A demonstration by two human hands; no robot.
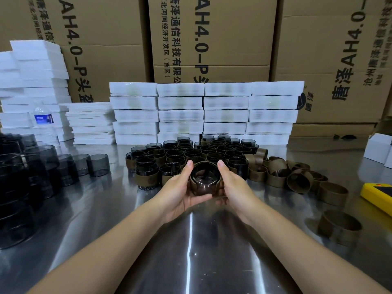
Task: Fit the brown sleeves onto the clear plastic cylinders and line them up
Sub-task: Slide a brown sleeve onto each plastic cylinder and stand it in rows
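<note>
A clear cylinder point(205, 174) wrapped in a brown sleeve point(204, 188) sits cupped between both hands just above the steel table point(191, 251), its open mouth tipped toward the camera; the left hand point(182, 190) curls around its left side with the thumb up along the rim, and the right hand point(231, 188) curls around its right side the same way, so both grip it together; whether the sleeve is fully seated cannot be told. Just beyond the hands stands a packed cluster of sleeved cylinders point(191, 154), upright and touching one another; to its right lies a loose heap of empty brown sleeves point(297, 177), some upright and some tipped, with one lone sleeve point(339, 227) nearer the table's front right. To the left stand bare smoky cylinders point(99, 164) in short rows, with taller stacks point(14, 187) at the far left edge. A water bottle point(43, 122) stands before white foam pads point(203, 111) stacked in columns; cardboard boxes point(212, 39) rise behind them. A yellow device point(377, 196) and a small white box point(378, 149) lie at the right.
</note>
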